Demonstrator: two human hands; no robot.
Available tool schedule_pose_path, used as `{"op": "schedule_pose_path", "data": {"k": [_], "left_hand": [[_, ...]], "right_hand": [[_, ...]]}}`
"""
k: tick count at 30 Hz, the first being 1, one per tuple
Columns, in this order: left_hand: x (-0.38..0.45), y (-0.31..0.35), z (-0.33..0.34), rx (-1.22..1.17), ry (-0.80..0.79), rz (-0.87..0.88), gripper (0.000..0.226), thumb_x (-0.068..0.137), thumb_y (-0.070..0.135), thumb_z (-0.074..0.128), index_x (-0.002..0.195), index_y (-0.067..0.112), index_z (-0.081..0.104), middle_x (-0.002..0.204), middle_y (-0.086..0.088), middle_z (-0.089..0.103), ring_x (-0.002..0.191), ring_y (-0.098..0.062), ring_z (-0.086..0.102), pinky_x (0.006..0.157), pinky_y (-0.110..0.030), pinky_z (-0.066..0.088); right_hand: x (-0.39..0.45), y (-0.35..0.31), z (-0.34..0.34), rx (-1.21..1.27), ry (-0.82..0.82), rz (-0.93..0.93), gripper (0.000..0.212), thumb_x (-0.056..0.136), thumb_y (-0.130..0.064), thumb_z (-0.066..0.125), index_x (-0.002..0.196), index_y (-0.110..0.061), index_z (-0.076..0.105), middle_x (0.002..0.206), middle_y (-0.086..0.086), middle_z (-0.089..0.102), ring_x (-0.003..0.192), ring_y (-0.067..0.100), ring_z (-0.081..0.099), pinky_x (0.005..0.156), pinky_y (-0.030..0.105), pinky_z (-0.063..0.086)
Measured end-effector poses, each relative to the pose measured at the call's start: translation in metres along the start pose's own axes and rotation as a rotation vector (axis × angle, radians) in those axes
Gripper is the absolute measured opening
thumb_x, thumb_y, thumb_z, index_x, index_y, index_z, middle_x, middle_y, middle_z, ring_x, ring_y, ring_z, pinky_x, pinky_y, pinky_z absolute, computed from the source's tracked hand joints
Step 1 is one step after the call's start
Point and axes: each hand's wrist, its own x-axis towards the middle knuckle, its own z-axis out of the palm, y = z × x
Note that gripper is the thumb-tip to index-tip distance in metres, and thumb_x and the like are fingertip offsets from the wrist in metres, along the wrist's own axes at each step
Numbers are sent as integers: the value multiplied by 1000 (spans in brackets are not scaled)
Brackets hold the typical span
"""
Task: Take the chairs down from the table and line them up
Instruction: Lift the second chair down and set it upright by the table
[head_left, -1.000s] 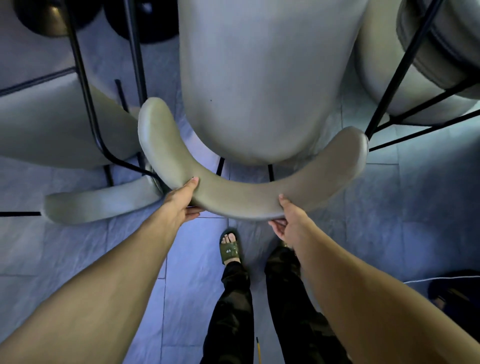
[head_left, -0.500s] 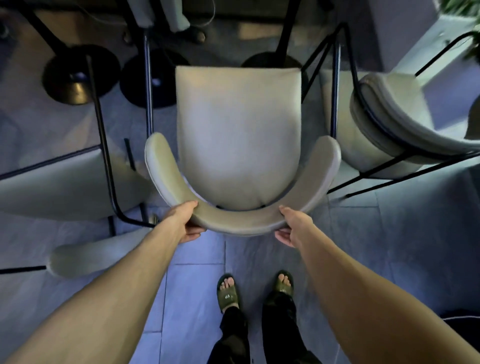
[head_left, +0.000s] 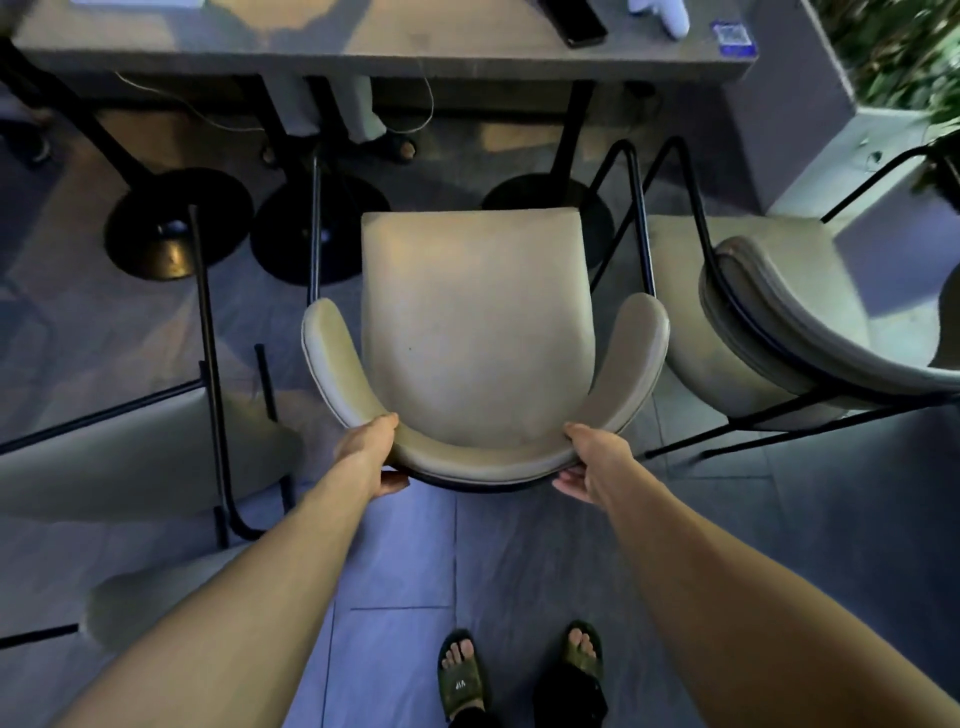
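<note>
The left hand (head_left: 370, 453) is wrapping around the near left part of the curved back of the middle chair (head_left: 478, 322), thumb on top and fingers under. The right hand (head_left: 589, 465) is gripping the near right part of the same back in the same way. Both hands are just as near to the chair, one on each side. The chair is lying straight ahead of the hands, with its seat pointing away toward the table (head_left: 363, 52) at the far side. It is sitting between a chair on the left (head_left: 130, 457) and a chair on the right (head_left: 810, 322). It probably needs to go straight in, even with them. The middle chair is looking pale and soft, with a rounded back and thin black legs.
</note>
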Motion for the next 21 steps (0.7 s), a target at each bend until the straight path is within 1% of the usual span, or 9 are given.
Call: {"op": "schedule_pose_path", "data": {"k": [3,6,9,13,16,19,21], "left_hand": [[5,13,2,13,-3,4,43,86,30,64,121,8,53,120,-18,59,97,-36,64,55,-40,54],[12,27,4,9,-12,6,44,82,31,66,117,7,55,114,-18,63,91,-34,64,49,-37,54],[20,43,7,33,-11,29,41,79,32,65,111,8,57,108,-19,65,87,-35,66,52,-38,56],[26,65,11,74,17,80,34,79,32,64,102,8,58,99,-19,67,88,-36,67,60,-46,59],[28,80,16,91,30,108,27,81,30,63,96,8,57,92,-18,66,86,-35,67,65,-49,60],[31,95,20,103,29,122,24,81,30,60,91,9,58,87,-17,65,81,-33,66,66,-51,60],[35,106,23,117,30,132,18,81,28,58,82,10,57,86,-16,65,81,-32,66,66,-51,60]], "right_hand": [[0,-15,3,-13,8,10,23,85,-30,64,87,-9,54,73,12,55,55,20,52,39,32,53],[3,-27,6,-24,0,-3,17,84,-27,62,85,-11,54,81,11,59,55,19,52,40,32,54],[5,-43,12,-35,-9,-36,12,85,-24,58,82,-13,53,86,10,61,53,19,50,43,34,55],[6,-65,21,-34,-14,-78,10,84,-22,53,81,-13,52,80,9,58,50,18,46,48,37,57],[5,-80,25,-36,-19,-86,11,86,-23,52,80,-14,51,75,8,55,50,17,45,47,37,56],[6,-94,29,-42,-19,-93,11,85,-23,51,81,-13,52,70,8,53,49,17,44,47,37,56],[7,-104,33,-50,-15,-93,10,85,-23,51,82,-13,52,68,8,52,47,17,43,50,39,57]]}}
